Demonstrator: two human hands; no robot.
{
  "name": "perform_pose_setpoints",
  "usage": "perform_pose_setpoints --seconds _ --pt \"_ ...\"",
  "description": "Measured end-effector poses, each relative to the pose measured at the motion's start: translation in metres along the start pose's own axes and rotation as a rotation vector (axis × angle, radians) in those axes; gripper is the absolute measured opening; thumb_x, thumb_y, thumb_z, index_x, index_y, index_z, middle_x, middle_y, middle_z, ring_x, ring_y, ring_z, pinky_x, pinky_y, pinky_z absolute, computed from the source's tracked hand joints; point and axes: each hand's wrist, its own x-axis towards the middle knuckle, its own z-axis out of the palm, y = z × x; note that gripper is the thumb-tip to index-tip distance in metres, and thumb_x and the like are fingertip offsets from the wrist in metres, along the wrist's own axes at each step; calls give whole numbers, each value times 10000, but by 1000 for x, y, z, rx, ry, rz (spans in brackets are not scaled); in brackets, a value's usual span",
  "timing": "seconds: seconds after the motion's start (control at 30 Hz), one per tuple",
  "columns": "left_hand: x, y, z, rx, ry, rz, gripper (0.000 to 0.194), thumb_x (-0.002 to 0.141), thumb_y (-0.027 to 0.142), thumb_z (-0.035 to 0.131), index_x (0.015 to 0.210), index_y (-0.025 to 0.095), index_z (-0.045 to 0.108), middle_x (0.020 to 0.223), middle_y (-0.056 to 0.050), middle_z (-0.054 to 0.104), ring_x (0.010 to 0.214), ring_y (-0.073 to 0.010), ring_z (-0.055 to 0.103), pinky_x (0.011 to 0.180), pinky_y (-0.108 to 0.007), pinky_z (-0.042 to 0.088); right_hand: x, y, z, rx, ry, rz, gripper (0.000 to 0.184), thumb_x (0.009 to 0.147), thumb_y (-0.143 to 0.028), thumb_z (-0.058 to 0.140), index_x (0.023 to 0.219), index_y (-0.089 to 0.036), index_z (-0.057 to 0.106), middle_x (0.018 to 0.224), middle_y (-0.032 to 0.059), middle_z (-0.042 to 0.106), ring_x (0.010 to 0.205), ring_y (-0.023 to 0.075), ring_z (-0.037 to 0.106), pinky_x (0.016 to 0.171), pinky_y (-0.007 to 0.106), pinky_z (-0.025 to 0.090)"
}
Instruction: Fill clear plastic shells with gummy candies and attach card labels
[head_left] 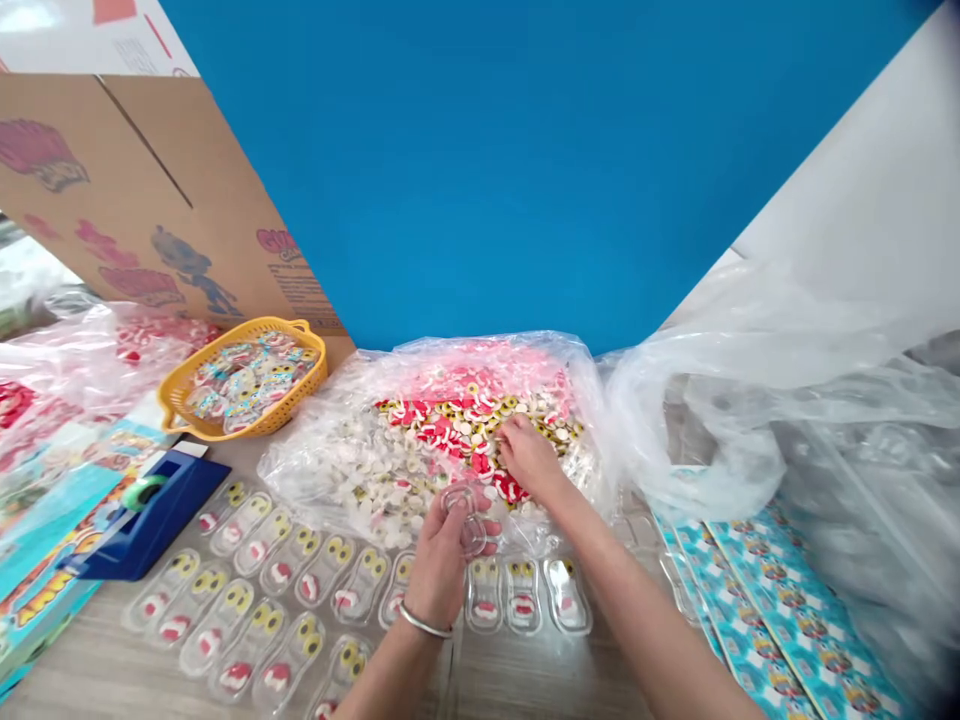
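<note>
Head view: a blue backdrop fills the top, with a brown cardboard carton leaning at left and loose clear plastic sheeting at right. The carton's printed red lettering is too cut off to read. On the pale wood tabletop, a clear plastic bag lies open, holding a large heap of small red, white and yellow pieces, so much remains unused. Strips of teal printed card lie at lower right, and a yellow plastic basket and blue tape dispenser sit at left. Rows of clear moulded trays with yellow and red-and-white pieces lie filled. The left hand has its grip clenched on a clear moulded tray by the bag. The right hand touches the heap; I cannot tell whether its grip holds a piece.
</note>
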Motion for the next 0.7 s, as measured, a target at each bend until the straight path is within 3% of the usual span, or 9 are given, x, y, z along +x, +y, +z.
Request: perform_pose_setpoints --seconds 0.1,0.27,0.47,0.6,0.7 --pt "1 2 3 6 17 -21 453 746 475 704 1069 188 569 1015 -81 701 686 -174 700 569 -273 533 -2 2 -3 -8 11 12 233 848 -117 484 1025 -169 627 957 65 638 852 185 577 779 265 424" --pt "1 2 6 -9 4 -39 425 759 453 700 1064 196 553 965 -52 698 674 -170 697 561 -268 526 2 -8 -1 -34 -1 -23 360 904 -157 463 1227 -252 589 1120 67 637 938 188 596 817 270 420" --pt "3 0 5 -36 -30 -29 418 830 484 635 1125 199 554 1019 -82 701 728 -198 712 594 -294 537 10 -10 1 -37 11 -16 221 895 -176 483 1051 -232 629 1028 69 631 853 183 586 748 263 408" --pt "4 3 6 -98 -37 -26 468 857 509 598 1191 184 550 1096 -128 697 832 -237 717 692 -348 564 -2 -7 -8 22 58 14 109 858 -176 481 884 -206 583 864 24 613 756 158 559 697 244 405" --pt "6 5 9 -107 -73 -42 511 867 554 558 1202 169 575 1147 -151 687 895 -257 708 724 -362 569 -23 -13 -21 280 45 39 52 814 -186 492 831 -215 531 704 -37 544 640 130 517 608 218 391"
